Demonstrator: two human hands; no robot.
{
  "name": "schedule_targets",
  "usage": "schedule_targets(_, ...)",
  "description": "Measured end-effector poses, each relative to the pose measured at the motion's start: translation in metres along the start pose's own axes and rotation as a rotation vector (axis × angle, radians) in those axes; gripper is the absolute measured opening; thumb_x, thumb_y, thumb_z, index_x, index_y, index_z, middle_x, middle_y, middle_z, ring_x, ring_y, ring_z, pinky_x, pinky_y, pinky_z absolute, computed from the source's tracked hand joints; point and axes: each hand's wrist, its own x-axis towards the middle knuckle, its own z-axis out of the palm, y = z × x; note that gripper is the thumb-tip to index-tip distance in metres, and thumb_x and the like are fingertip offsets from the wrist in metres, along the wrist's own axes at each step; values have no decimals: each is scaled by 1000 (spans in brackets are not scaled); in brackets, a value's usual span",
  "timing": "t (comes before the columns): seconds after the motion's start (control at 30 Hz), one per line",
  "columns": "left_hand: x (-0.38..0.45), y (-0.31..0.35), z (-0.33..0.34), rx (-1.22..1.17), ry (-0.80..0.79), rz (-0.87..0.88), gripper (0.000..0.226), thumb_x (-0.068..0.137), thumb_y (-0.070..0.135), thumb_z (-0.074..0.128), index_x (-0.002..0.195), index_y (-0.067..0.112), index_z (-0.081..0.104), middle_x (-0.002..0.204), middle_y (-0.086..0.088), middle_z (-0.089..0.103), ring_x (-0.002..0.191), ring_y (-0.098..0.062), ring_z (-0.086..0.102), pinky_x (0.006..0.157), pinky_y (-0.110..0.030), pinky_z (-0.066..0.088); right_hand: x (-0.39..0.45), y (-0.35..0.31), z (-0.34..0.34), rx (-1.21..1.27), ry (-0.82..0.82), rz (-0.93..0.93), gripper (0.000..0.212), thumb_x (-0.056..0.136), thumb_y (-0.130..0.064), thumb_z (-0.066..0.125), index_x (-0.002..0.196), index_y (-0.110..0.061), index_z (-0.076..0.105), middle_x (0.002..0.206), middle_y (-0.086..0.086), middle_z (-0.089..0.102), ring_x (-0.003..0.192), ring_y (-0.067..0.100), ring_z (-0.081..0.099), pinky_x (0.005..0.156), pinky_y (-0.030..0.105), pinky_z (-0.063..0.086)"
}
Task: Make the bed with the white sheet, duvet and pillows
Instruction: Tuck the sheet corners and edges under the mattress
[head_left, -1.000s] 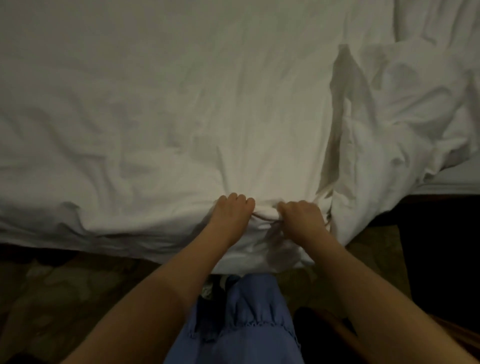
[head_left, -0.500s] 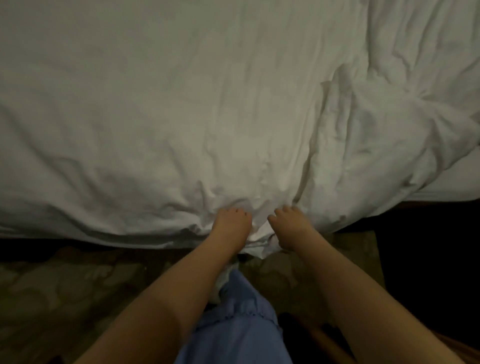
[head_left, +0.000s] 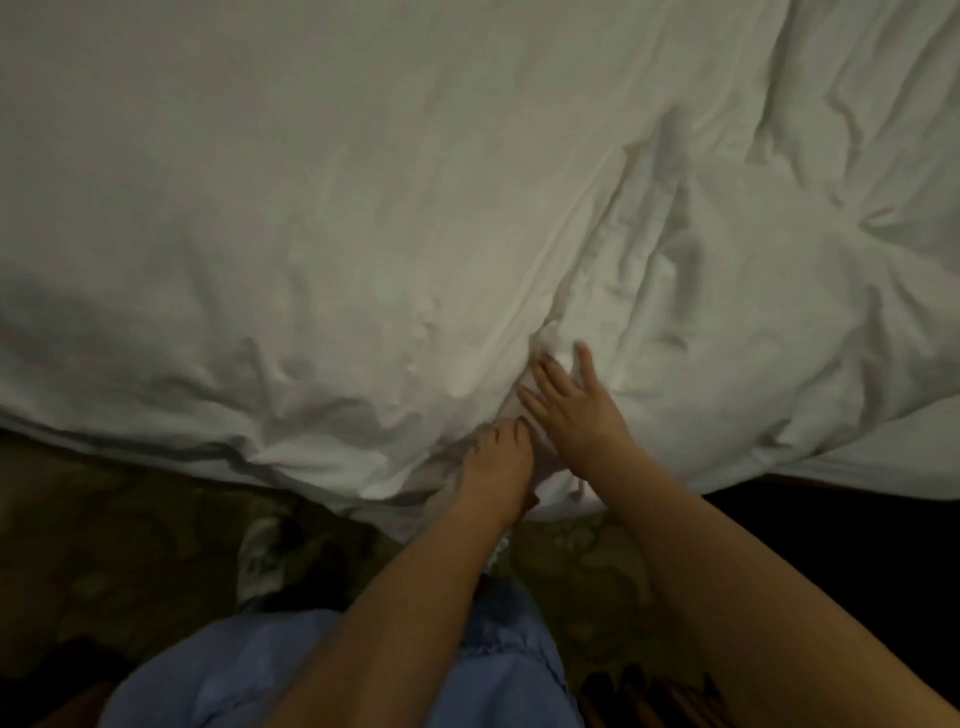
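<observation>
Duvet (head_left: 727, 322), white and puffy, fills the right half of the bed top and hangs a little over the near edge; the sheet (head_left: 260, 208), also white, covers the left and middle of the bed, its near edge drooping over the side toward the floor (head_left: 104, 519). Left hand (head_left: 496, 467) sits at the near edge of the bed, arm reaching straight forward from the lower centre of the view; fingers curled down into the cloth, gripping a bunched fold of the sheet at the edge, knuckles up. Fabric puckers into short creases fanning leftward from that grip. Right hand (head_left: 574, 402) just beyond and right of the left one, almost touching it; palm down, fingers straight and spread, lying flat on the duvet where it meets the sheet, holding nothing. Right forearm comes in from the lower right corner at a slant. A long ridge of cloth runs from the right fingertips up and away toward the upper right, marking the duvet's edge over the sheet. Sheet surface mostly smooth with faint wrinkles; duvet more crumpled, with deep folds toward the far right. Light is dim, so fine detail is soft. Below the arms, blue clothing (head_left: 260, 675) on the person; patterned dark floor beside the bed.
</observation>
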Motion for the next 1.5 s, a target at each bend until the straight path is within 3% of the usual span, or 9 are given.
schedule_targets(0.1,26,30,16,-13,51,-174,89,85,40,60,147,1,10,142,-20,28,125,-29,38,104,-35,36,12,20,16,44,50,-78,56,98,-33,39,148,-11,26,153,13,27,145,28,15,113,58,-7)
schedule_targets(0.23,34,40,15,-125,-17,-211,51,99,23,43,145,9,28,148,-12,35,134,-23,36,112,-29,24,12,25,22,137,246,-165,29,65,-31,82,83,-9,75,89,6,74,96,17,68,99,37,47)
schedule_targets(0.33,24,46,13,-105,17,-183,38,93,20,50,130,12,44,134,-8,47,126,-25,41,107,-31,27,7,26,43,138,-21,-159,27,93,-25,53,117,-15,62,123,4,61,118,22,55,104,39,35)
schedule_targets(0.47,8,60,21,-114,9,-208,44,92,18,47,136,14,39,132,-8,49,122,-26,44,104,-31,30,-17,38,54,199,32,-165,56,90,-24,57,140,-11,36,139,13,43,129,30,41,110,40,25)
schedule_targets(0.8,-62,95,25,-199,81,-241,38,93,21,51,128,13,42,127,-10,47,116,-31,51,92,-37,42,-78,48,42,-227,-121,-122,50,100,-41,33,147,-26,28,157,5,20,147,30,5,115,53,-10)
schedule_targets(1.03,-59,106,11,-151,224,-317,42,88,36,59,122,15,46,126,-7,42,118,-25,39,90,-33,37,-85,118,38,-297,16,-128,44,95,-41,46,136,-27,45,142,3,45,140,29,27,116,55,-3)
schedule_targets(1.17,-50,121,11,-175,241,-376,46,86,32,57,125,14,40,128,-6,41,117,-24,42,92,-32,34,-76,133,52,-203,99,-180,30,93,-21,51,119,-13,62,126,7,60,123,29,51,115,48,22)
schedule_targets(1.37,15,183,-25,-335,296,-246,83,87,30,61,150,12,10,143,-10,35,130,-29,36,107,-38,29,-66,137,69,-165,130,-180,35,96,-23,49,129,-13,53,136,8,50,128,28,44,110,44,27)
schedule_targets(1.5,33,194,-31,-252,214,-269,49,90,17,50,137,9,37,134,-13,48,125,-31,43,104,-38,31,-70,163,83,-234,84,-132,41,99,-29,39,139,-21,41,146,9,37,139,31,27,116,51,7)
